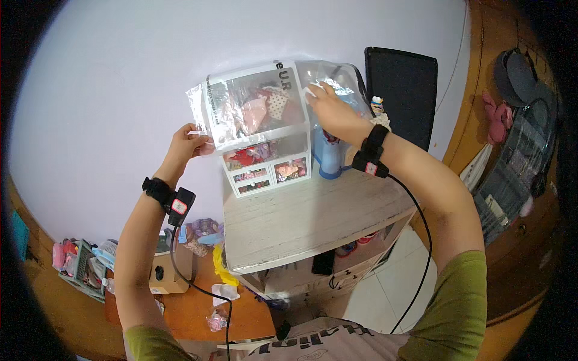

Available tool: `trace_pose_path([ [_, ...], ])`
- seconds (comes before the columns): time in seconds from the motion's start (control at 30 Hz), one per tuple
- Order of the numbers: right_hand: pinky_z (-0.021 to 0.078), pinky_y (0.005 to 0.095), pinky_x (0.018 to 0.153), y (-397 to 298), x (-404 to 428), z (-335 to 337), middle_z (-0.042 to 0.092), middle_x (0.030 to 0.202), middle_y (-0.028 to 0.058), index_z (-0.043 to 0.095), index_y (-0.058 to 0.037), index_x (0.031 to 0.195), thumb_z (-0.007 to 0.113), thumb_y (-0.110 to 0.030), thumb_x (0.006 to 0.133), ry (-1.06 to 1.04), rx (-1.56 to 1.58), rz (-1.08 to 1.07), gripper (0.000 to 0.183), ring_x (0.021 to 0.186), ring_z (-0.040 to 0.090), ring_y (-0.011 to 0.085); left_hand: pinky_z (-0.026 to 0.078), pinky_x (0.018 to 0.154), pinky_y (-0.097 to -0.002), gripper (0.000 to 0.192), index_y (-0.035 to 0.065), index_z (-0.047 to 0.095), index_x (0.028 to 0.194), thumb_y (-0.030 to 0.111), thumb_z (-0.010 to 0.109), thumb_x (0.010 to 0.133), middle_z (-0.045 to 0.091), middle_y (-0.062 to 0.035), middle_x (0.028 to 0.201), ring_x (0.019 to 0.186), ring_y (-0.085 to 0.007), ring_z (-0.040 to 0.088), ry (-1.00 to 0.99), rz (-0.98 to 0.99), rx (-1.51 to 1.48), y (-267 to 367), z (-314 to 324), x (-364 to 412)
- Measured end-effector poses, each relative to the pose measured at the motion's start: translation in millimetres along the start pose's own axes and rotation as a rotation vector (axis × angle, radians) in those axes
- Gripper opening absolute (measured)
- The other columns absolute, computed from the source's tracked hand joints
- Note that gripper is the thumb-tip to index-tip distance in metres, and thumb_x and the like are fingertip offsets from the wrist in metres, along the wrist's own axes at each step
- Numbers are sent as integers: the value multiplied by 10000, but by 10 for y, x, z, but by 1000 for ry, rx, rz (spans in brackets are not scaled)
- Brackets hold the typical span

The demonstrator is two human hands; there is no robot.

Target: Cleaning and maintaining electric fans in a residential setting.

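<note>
A white drawer organizer (272, 173) stands on the whitewashed wooden cabinet top (280, 221), against the wall. Over its upper part lies a clear plastic bag (253, 104) with black print; pink and polka-dot cloth shows through it. My left hand (187, 144) pinches the bag's lower left edge between thumb and fingers. At the organizer's upper right, my right hand (332, 108) has its fingertips on the plastic; whether it grips a fold cannot be told. Below my right hand stands a blue translucent bottle (330, 155). Both wrists wear black straps with small cabled devices.
A black flat panel (401, 97) leans on the wall at right, with a small figurine (376, 104) before it. An orange-brown table (248, 316) at lower left holds a cardboard box (169, 270). A black phone-like object (323, 263) lies on the shelf below the top.
</note>
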State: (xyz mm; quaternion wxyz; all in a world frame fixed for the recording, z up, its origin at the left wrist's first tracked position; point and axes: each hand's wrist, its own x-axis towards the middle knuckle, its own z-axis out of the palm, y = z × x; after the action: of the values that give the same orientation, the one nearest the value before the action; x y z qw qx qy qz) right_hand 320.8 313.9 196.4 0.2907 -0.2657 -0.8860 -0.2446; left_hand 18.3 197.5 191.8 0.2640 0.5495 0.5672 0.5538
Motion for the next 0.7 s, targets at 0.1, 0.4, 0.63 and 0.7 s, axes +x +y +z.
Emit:
trace_pose_path([
  [0.1,373,349,856,218,73,-32,348,1165,172,422,22,1072,443,42,659,-32,-65,9,415,1105,295,344,484,622,-279,313,-19,389,987,18,528,709,523,-146,840,729,-207,549,74,68,79,4,39,7],
  [0.4,344,374,857,774,974,-209,457,1080,186,510,-23,1010,437,-22,711,-88,219,-82,307,1006,420,329,272,916,-373,505,79,443,1067,108,641,603,401,-140,1142,1100,-299,324,235,651,818,465,80,246],
  [0.63,349,349,845,619,1366,86,495,1007,140,533,-54,995,429,-77,766,-87,362,-247,253,966,448,299,281,918,-352,495,87,447,1061,110,654,611,424,-87,1114,1067,-247,368,202,534,893,610,314,403],
  [0.7,358,334,831,709,1409,143,499,984,132,546,-74,989,434,-95,777,-149,398,-138,241,953,458,283,303,900,-350,486,84,462,1038,100,662,596,434,-84,1074,1038,-248,387,207,582,891,580,320,473],
])
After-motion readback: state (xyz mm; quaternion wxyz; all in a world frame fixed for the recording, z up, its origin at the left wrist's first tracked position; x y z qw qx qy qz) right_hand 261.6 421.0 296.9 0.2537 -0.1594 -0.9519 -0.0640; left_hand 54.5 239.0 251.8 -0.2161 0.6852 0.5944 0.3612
